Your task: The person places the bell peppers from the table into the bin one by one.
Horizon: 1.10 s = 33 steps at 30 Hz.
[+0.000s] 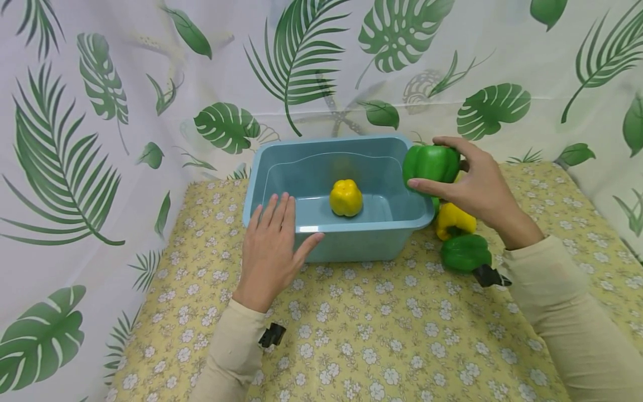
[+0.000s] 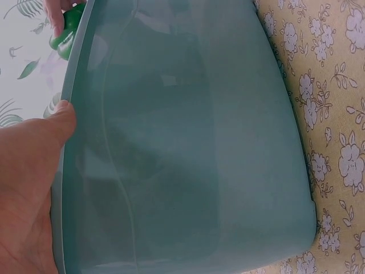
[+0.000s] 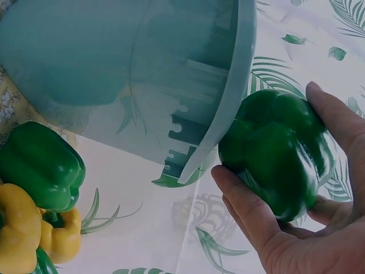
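Note:
A light blue plastic bin [image 1: 351,245] stands on the table with a yellow bell pepper [image 1: 346,198] inside it. My right hand [image 1: 479,187] grips a green bell pepper [image 1: 429,166] between thumb and fingers, at the bin's right end. In the right wrist view this green bell pepper [image 3: 279,151] is beside the bin's rim [image 3: 242,68]. My left hand [image 1: 271,251] rests on the near left rim, its fingers extended over the edge. The left wrist view shows its thumb [image 2: 64,119] against the rim; the other fingers are mostly hidden there.
Right of the bin, below my right hand, lie a yellow bell pepper [image 1: 458,219] and a green bell pepper [image 1: 466,253]. More peppers are partly hidden behind them. A yellow flowered cloth [image 1: 351,335] covers the table, and leaf-patterned white sheets [image 1: 166,128] stand behind and beside it.

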Each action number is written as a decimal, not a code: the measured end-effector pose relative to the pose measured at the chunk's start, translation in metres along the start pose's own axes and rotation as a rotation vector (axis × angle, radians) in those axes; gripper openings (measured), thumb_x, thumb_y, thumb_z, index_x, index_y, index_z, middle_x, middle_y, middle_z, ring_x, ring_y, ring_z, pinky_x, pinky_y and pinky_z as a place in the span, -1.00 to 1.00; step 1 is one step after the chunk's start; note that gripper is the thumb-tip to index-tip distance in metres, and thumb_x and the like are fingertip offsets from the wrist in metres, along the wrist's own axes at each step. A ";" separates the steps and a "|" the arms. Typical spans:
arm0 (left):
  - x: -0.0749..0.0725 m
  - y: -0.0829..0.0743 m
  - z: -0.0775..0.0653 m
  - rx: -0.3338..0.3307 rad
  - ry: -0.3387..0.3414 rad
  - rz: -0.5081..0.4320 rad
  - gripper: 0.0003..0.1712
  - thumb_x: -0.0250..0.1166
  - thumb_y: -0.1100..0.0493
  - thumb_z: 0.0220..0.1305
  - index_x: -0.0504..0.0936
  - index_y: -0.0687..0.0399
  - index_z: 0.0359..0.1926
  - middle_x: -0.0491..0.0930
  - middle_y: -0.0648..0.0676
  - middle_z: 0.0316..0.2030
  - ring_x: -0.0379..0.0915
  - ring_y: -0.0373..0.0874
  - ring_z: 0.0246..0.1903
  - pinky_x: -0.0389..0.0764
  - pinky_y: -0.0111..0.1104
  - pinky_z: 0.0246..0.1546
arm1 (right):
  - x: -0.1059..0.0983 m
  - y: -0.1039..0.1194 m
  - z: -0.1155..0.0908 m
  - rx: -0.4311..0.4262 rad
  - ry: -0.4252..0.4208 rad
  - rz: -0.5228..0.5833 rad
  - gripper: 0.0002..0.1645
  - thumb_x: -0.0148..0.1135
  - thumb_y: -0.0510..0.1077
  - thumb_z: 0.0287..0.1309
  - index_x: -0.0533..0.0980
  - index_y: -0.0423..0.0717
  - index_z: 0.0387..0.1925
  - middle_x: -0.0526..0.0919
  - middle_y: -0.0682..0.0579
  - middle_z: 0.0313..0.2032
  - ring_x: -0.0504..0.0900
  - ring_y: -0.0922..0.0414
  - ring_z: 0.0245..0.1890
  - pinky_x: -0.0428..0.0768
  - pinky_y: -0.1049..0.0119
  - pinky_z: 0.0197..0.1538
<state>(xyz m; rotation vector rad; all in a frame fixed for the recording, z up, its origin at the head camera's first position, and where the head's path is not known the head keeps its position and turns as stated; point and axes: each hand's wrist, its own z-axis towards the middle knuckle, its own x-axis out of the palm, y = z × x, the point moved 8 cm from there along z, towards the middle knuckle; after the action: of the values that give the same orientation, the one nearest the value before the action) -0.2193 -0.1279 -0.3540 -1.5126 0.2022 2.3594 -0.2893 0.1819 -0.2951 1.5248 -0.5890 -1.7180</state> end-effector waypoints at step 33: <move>0.002 0.001 0.001 -0.002 0.012 0.008 0.01 0.08 -0.40 0.42 0.22 0.30 0.52 0.26 0.24 0.47 0.11 0.11 0.49 0.03 -0.03 0.53 | 0.015 0.010 0.002 -0.005 0.028 0.013 0.02 0.57 0.08 0.06 0.28 0.07 0.50 0.37 -0.12 0.37 0.54 -0.19 0.04 0.57 0.27 -0.19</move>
<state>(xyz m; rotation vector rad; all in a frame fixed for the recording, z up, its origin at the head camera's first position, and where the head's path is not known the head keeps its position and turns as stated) -0.2210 -0.1285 -0.3557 -1.5299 0.2089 2.3583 -0.2887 0.1637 -0.2963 1.5354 -0.5783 -1.6852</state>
